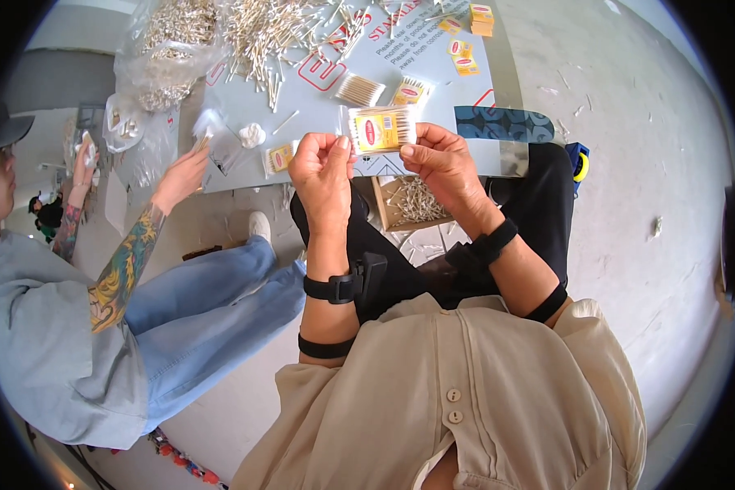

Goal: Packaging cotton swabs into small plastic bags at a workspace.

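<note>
Between my two hands, over the table's near edge, is a clear plastic packet of cotton swabs (381, 129) with a yellow and red card in front of the sticks. My left hand (325, 175) is closed on the packet's left edge, thumb and fingers pinching the clear film. My right hand (447, 167) pinches its lower right corner between thumb and fingers. Just beyond lie a loose bundle of swabs (359, 90) and another filled packet (412, 91). Left of my left hand lies one more packet (281, 158) with a yellow card.
A large heap of loose swabs (261, 33) covers the far table beside a plastic bag of swabs (175, 49). Yellow cards (463, 57) lie far right. Below the table edge is a box of swabs (396, 214). At left, a co-worker's tattooed arm (135, 257) reaches in.
</note>
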A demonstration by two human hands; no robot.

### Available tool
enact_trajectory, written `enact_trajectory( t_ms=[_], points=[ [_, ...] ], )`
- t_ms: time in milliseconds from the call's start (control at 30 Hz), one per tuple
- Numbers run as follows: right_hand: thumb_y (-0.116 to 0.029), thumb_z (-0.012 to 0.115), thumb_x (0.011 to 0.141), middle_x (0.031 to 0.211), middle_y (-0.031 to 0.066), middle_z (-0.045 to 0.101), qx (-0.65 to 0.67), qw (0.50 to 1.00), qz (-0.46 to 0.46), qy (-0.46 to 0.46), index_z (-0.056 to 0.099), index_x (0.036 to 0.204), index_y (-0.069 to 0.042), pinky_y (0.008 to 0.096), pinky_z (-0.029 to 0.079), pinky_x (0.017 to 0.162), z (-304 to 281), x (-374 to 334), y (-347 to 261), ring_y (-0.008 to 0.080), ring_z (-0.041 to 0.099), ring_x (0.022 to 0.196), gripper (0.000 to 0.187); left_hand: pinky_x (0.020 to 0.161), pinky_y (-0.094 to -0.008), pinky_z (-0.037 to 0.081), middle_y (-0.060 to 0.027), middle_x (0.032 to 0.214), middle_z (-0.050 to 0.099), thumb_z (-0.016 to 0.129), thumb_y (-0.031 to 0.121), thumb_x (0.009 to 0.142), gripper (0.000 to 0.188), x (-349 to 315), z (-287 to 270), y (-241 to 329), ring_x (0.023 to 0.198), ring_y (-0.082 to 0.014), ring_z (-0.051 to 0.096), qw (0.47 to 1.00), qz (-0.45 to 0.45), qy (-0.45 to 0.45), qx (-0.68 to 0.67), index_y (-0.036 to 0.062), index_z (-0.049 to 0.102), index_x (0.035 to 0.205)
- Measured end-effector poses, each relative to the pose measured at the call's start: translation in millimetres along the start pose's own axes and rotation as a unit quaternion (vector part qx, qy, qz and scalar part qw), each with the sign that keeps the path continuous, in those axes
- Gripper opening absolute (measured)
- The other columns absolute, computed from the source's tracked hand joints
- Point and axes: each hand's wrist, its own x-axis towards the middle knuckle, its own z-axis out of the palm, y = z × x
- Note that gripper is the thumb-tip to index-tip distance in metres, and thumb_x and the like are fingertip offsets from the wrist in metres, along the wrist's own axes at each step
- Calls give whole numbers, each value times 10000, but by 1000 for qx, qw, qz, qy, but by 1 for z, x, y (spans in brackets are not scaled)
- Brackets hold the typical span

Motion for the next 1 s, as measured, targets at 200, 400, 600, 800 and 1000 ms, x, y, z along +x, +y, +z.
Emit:
enact_trajectory(
  t_ms=[200, 400, 600, 800, 1000],
  points=[
    [20, 729, 773, 898, 39, 674, -61, 995, -76, 12, 636, 1105, 21, 212, 487, 693, 18, -11, -4, 78, 593, 787, 344, 525, -241, 425, -67, 702, 594, 582, 22, 897, 61, -2, 2, -19, 555, -115, 522, 999, -10, 10, -38, 5, 550, 847],
    [47, 707, 786, 977, 75, 667, -80, 991, -105, -8, 609, 1131, 33, 248, 519, 807, 29, -14, -10, 110, 620, 879, 358, 524, -236, 425, -52, 702, 581, 573, 18, 905, 74, 0, 6, -19, 560, -107, 521, 998, -21, 14, -60, 5, 542, 838],
    [13, 700, 818, 974, 65, 660, -130, 979, -158, -9, 608, 1080, 44, 237, 516, 789, 47, -22, -14, 95, 620, 879, 279, 535, -235, 440, -55, 710, 586, 586, 35, 909, 85, 0, 9, -21, 568, -108, 534, 991, 7, 27, -134, 6, 530, 850],
    [-29, 731, 791, 882, 43, 658, -300, 918, -258, 12, 650, 957, 7, 241, 511, 713, 53, -26, -17, 86, 607, 766, 188, 538, -239, 445, -60, 717, 592, 594, 60, 913, 87, 0, 17, -15, 581, -120, 545, 980, 23, 28, -196, 19, 523, 883],
    [-96, 686, 854, 881, 21, 649, -252, 944, -213, 21, 644, 1025, 5, 221, 469, 683, 51, -19, -26, 78, 571, 784, 203, 549, -230, 439, -38, 726, 585, 606, 68, 908, 93, -1, 12, -1, 600, -98, 532, 990, 83, 13, -111, 15, 540, 868]
  ],
)
